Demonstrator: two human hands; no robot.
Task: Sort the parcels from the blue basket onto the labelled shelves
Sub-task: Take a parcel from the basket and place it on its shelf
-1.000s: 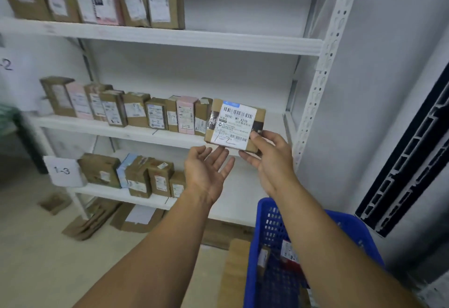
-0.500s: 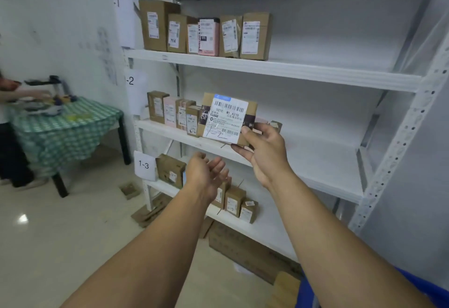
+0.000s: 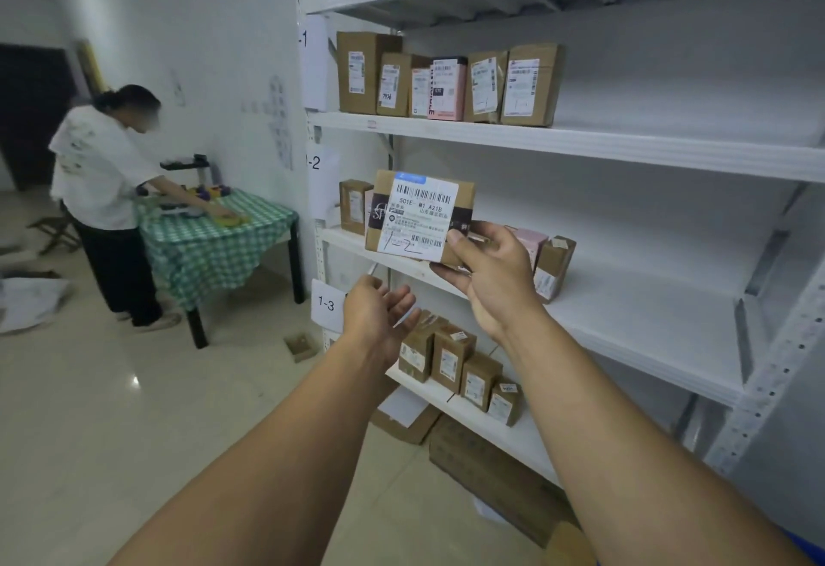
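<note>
- Parcel (image 3: 417, 215), brown box w/ white barcode label facing cam, is held in the air in front of mid shelf (image 3: 647, 320), near the "-2" tag (image 3: 314, 162).
- R hand (image 3: 495, 284) is clamped on its lower-right corner: thumb (image 3: 464, 244) on the front, fingers curled behind. Box sits above & left of the palm.
- R arm reaches fwd & up from bottom right.
- L hand (image 3: 377, 320) is below the parcel, apart from it, palm turned up, fingers loose & spread, holding nothing.
- Small boxes (image 3: 551, 266) stand on the shelf just behind R hand.
</note>
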